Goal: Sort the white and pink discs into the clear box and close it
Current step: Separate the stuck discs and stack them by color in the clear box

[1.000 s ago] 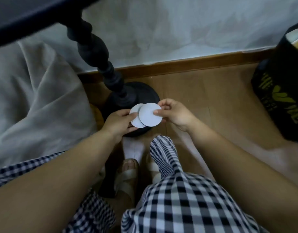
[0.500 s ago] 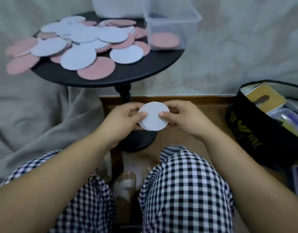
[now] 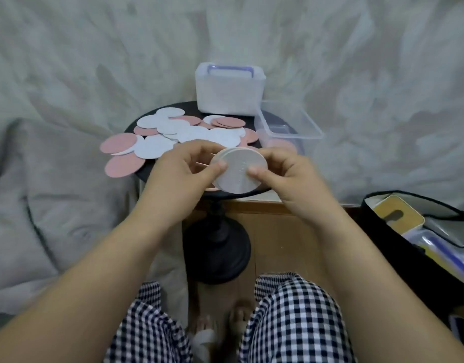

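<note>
A small stack of white discs (image 3: 238, 171) is held between both hands just above the near edge of the round black table (image 3: 147, 176). My left hand (image 3: 183, 176) pinches its left rim and my right hand (image 3: 283, 176) pinches its right rim. Several white and pink discs (image 3: 173, 134) lie scattered over the tabletop, some overhanging the left edge. An open clear box (image 3: 301, 127) stands at the table's right side with pink discs (image 3: 283, 146) in its bottom. A closed frosted box with a purple handle (image 3: 229, 91) stands behind.
The table's black pedestal base (image 3: 217, 255) stands on the wooden floor between my checked-trouser knees. A black bag (image 3: 424, 231) with flat items lies at the right. Grey cloth covers the left side and the backdrop.
The view has tilted up from the floor to the tabletop. My hands have risen with the white discs, and squared two fanned discs into one stack.
</note>
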Action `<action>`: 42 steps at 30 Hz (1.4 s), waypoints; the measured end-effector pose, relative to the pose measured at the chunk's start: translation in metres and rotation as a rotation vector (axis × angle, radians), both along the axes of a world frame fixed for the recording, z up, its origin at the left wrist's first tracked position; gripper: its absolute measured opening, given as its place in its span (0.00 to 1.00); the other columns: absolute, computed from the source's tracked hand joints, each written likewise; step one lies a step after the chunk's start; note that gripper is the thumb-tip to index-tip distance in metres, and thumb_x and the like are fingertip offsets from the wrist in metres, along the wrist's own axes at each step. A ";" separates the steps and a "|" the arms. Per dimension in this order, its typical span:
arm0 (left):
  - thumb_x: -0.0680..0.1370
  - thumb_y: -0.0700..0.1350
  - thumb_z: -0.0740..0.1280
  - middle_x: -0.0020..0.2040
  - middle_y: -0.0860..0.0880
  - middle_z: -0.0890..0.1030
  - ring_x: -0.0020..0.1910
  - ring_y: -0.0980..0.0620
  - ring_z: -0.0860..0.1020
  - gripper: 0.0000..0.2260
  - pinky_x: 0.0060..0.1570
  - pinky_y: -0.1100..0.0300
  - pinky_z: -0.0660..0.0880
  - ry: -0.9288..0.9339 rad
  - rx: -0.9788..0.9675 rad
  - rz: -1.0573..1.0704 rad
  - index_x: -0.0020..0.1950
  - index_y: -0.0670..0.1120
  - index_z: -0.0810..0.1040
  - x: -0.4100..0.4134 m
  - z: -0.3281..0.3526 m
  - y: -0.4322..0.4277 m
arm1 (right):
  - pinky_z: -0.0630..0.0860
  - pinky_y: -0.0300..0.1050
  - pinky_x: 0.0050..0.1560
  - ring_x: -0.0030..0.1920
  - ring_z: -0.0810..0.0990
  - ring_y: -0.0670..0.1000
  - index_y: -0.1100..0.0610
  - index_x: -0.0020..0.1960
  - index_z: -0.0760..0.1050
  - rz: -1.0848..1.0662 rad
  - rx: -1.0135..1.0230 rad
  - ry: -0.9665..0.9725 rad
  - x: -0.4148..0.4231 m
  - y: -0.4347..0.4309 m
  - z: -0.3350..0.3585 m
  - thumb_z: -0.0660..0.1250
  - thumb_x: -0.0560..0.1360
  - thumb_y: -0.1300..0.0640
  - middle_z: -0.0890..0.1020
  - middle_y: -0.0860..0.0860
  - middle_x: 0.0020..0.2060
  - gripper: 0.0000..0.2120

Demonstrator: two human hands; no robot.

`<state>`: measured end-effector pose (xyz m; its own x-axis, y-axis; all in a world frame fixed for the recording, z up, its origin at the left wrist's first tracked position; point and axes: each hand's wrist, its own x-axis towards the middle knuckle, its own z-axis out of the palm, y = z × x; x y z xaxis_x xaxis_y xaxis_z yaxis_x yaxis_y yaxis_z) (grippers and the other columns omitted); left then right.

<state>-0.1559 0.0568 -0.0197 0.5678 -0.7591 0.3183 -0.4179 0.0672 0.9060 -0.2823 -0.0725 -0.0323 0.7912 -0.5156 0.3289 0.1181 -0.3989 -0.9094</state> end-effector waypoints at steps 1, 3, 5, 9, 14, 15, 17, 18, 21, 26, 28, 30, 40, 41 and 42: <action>0.74 0.41 0.69 0.42 0.54 0.83 0.42 0.58 0.81 0.09 0.42 0.59 0.79 0.021 -0.026 0.033 0.45 0.56 0.79 0.002 0.000 -0.004 | 0.76 0.35 0.47 0.44 0.79 0.39 0.48 0.46 0.77 -0.031 -0.032 -0.002 0.004 -0.002 0.002 0.67 0.74 0.63 0.81 0.36 0.38 0.10; 0.74 0.40 0.70 0.39 0.54 0.83 0.40 0.59 0.81 0.09 0.40 0.62 0.79 0.032 -0.055 0.074 0.45 0.55 0.78 0.004 -0.003 -0.012 | 0.75 0.33 0.48 0.44 0.78 0.38 0.46 0.46 0.77 -0.088 -0.083 0.004 0.009 -0.007 0.003 0.67 0.74 0.62 0.80 0.33 0.38 0.10; 0.74 0.41 0.69 0.43 0.54 0.83 0.42 0.61 0.81 0.10 0.40 0.65 0.78 0.027 -0.064 0.082 0.50 0.56 0.79 0.003 -0.007 -0.019 | 0.76 0.35 0.49 0.45 0.78 0.39 0.45 0.47 0.77 -0.124 -0.109 0.012 0.009 -0.012 0.002 0.67 0.74 0.61 0.80 0.33 0.39 0.11; 0.75 0.41 0.68 0.49 0.56 0.82 0.47 0.65 0.79 0.12 0.43 0.72 0.75 -0.031 -0.039 0.098 0.57 0.53 0.79 -0.001 -0.020 -0.028 | 0.76 0.39 0.54 0.53 0.79 0.42 0.50 0.57 0.78 -0.136 -0.091 0.061 0.007 -0.020 -0.008 0.67 0.74 0.61 0.82 0.40 0.50 0.13; 0.75 0.42 0.67 0.54 0.56 0.78 0.55 0.59 0.74 0.16 0.56 0.76 0.65 -0.379 -0.009 0.158 0.63 0.48 0.77 0.000 -0.035 -0.033 | 0.69 0.41 0.66 0.64 0.71 0.39 0.47 0.67 0.69 -0.158 -0.165 0.111 0.007 -0.021 -0.021 0.65 0.76 0.60 0.74 0.43 0.64 0.21; 0.75 0.42 0.66 0.55 0.54 0.78 0.56 0.58 0.72 0.16 0.56 0.78 0.62 -0.445 -0.017 0.173 0.63 0.46 0.77 0.000 -0.037 -0.033 | 0.67 0.38 0.66 0.65 0.69 0.38 0.45 0.69 0.64 -0.145 -0.224 0.121 0.007 -0.020 -0.022 0.63 0.77 0.60 0.72 0.41 0.65 0.23; 0.73 0.42 0.65 0.53 0.53 0.78 0.54 0.61 0.71 0.17 0.56 0.79 0.61 -0.493 -0.038 0.203 0.63 0.45 0.76 -0.003 -0.040 -0.034 | 0.65 0.30 0.62 0.61 0.68 0.32 0.41 0.70 0.57 -0.115 -0.338 0.140 0.007 -0.019 -0.023 0.61 0.78 0.61 0.70 0.35 0.60 0.26; 0.73 0.41 0.65 0.51 0.54 0.77 0.52 0.64 0.71 0.17 0.55 0.80 0.62 -0.479 -0.062 0.213 0.63 0.45 0.76 -0.004 -0.041 -0.034 | 0.64 0.27 0.58 0.56 0.69 0.30 0.42 0.70 0.56 -0.113 -0.377 0.141 0.007 -0.019 -0.023 0.60 0.78 0.62 0.70 0.33 0.54 0.27; 0.74 0.38 0.68 0.46 0.60 0.76 0.48 0.71 0.72 0.16 0.51 0.78 0.67 -0.367 -0.132 0.246 0.61 0.46 0.78 -0.005 -0.042 -0.035 | 0.65 0.26 0.52 0.47 0.71 0.33 0.43 0.69 0.60 -0.153 -0.424 0.090 0.008 -0.023 -0.023 0.61 0.77 0.65 0.72 0.36 0.42 0.26; 0.73 0.38 0.71 0.49 0.56 0.83 0.49 0.57 0.81 0.12 0.51 0.53 0.79 -0.054 -0.176 0.250 0.55 0.48 0.82 -0.005 -0.040 -0.036 | 0.76 0.38 0.51 0.49 0.79 0.43 0.41 0.52 0.73 -0.269 -0.151 -0.079 0.010 -0.025 -0.022 0.67 0.74 0.64 0.81 0.43 0.47 0.18; 0.73 0.39 0.71 0.47 0.55 0.84 0.46 0.56 0.82 0.10 0.51 0.51 0.79 -0.064 -0.160 0.265 0.53 0.48 0.83 -0.007 -0.042 -0.036 | 0.77 0.43 0.52 0.49 0.80 0.44 0.44 0.51 0.75 -0.289 -0.134 -0.068 0.009 -0.024 -0.026 0.68 0.73 0.63 0.82 0.44 0.47 0.15; 0.73 0.39 0.71 0.46 0.53 0.84 0.45 0.56 0.82 0.10 0.50 0.52 0.79 -0.128 -0.152 0.280 0.54 0.47 0.82 -0.007 -0.044 -0.036 | 0.77 0.43 0.54 0.52 0.80 0.43 0.44 0.53 0.77 -0.300 -0.102 -0.080 0.008 -0.022 -0.030 0.67 0.74 0.63 0.82 0.44 0.49 0.15; 0.73 0.40 0.71 0.47 0.54 0.84 0.44 0.57 0.83 0.11 0.49 0.54 0.79 -0.173 -0.168 0.315 0.54 0.47 0.82 -0.008 -0.044 -0.034 | 0.76 0.34 0.51 0.49 0.81 0.40 0.43 0.49 0.78 -0.363 -0.097 -0.154 0.008 -0.018 -0.029 0.69 0.72 0.63 0.83 0.36 0.44 0.14; 0.73 0.40 0.71 0.48 0.54 0.84 0.45 0.58 0.82 0.11 0.49 0.55 0.79 -0.178 -0.160 0.310 0.54 0.47 0.82 -0.008 -0.044 -0.034 | 0.77 0.36 0.50 0.47 0.81 0.41 0.44 0.48 0.78 -0.373 -0.094 -0.148 0.008 -0.018 -0.030 0.69 0.72 0.62 0.83 0.36 0.43 0.13; 0.73 0.40 0.71 0.48 0.54 0.84 0.45 0.58 0.82 0.11 0.49 0.55 0.79 -0.178 -0.159 0.309 0.54 0.47 0.82 -0.008 -0.043 -0.034 | 0.77 0.36 0.50 0.46 0.81 0.40 0.44 0.47 0.78 -0.381 -0.097 -0.149 0.008 -0.018 -0.031 0.69 0.72 0.62 0.83 0.37 0.43 0.12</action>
